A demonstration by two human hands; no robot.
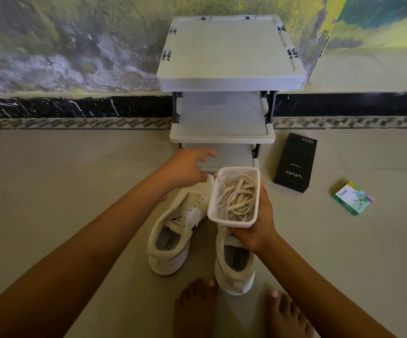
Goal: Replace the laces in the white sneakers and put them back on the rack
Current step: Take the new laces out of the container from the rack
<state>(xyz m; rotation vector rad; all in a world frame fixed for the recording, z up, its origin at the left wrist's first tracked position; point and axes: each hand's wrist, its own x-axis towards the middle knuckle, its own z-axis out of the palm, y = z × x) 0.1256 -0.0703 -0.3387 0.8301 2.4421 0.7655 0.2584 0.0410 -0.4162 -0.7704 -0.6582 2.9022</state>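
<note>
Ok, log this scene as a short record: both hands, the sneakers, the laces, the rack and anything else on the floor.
Left hand: open, over the toe of the left sneaker
Right hand: holds the white tub from below
Laces: loose pile inside the tub
Right sneaker: beside the left one, both white, on the floor before the rack
Rack: grey, shelved
Other: black box and green box on the floor, right of the rack
</note>
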